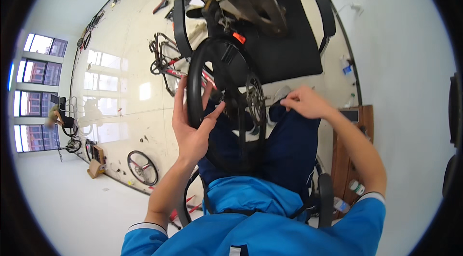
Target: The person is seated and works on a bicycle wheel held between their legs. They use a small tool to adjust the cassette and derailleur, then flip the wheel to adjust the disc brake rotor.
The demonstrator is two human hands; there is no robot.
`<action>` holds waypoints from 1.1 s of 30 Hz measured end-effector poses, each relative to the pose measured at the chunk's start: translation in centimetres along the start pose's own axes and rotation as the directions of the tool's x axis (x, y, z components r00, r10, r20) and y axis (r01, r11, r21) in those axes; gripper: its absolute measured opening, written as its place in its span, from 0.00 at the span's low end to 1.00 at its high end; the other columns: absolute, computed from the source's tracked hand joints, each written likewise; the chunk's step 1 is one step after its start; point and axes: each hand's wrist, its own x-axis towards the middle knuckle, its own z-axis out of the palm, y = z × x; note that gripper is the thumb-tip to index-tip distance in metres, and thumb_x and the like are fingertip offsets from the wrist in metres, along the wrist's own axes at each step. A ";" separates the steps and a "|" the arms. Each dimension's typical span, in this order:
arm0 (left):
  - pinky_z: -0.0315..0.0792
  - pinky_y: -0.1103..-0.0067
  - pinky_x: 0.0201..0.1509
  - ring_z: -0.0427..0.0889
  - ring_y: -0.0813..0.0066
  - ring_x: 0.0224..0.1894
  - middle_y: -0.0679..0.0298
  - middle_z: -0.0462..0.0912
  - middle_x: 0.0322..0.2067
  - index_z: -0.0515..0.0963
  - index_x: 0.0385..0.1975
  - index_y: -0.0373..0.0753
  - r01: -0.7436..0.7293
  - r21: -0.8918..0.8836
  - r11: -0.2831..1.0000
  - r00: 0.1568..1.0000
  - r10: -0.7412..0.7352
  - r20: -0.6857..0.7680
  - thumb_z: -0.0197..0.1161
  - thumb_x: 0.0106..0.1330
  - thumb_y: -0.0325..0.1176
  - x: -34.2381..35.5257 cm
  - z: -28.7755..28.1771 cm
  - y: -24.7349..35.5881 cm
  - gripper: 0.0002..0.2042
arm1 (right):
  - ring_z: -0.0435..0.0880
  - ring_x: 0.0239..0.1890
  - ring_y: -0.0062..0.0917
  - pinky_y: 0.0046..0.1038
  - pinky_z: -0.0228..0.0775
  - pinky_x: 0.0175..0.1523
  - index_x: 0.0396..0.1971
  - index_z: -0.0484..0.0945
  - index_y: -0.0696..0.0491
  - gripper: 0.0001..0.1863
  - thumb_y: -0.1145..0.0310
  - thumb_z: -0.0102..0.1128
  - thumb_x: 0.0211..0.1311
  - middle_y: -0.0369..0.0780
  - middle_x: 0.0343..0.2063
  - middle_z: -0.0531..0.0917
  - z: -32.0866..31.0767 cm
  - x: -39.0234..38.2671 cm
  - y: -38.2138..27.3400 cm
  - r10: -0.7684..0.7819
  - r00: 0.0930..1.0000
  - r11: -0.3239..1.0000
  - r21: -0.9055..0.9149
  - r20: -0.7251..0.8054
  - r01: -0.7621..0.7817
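A black bicycle wheel (195,80) stands upright between my knees, its hub and sprockets (254,97) turned to the right. My left hand (190,130) is wrapped around the near left part of its tyre, thumb on one side and fingers on the other. To the right of the wheel, above my right knee, my right hand (307,103) is closed in a pinch. Something dark shows at its fingertips, too small to name. Beyond the wheel, a bicycle part with a large grey disc (251,0) rests on a black office chair (294,39). An orange piece (238,38) sits just above the tyre.
A red and black bicycle frame (169,65) lies on the pale floor at left, near a loose wheel (142,168). Farther off is another person (57,115) beside bicycles. A wooden cabinet (345,154) stands at my right; bottles (346,65) lie along the right wall.
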 end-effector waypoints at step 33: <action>0.74 0.68 0.43 0.83 0.54 0.36 0.50 0.83 0.30 0.77 0.41 0.31 -0.783 0.485 0.388 0.536 0.028 0.843 0.71 0.56 0.31 28.0 6.7 8.7 0.16 | 0.73 0.22 0.16 0.21 0.64 0.28 0.32 0.84 0.62 0.09 0.70 0.64 0.63 0.36 0.18 0.79 0.2 -6.6 -1.9 0.100 0.821 0.994 0.092 -0.562 -0.058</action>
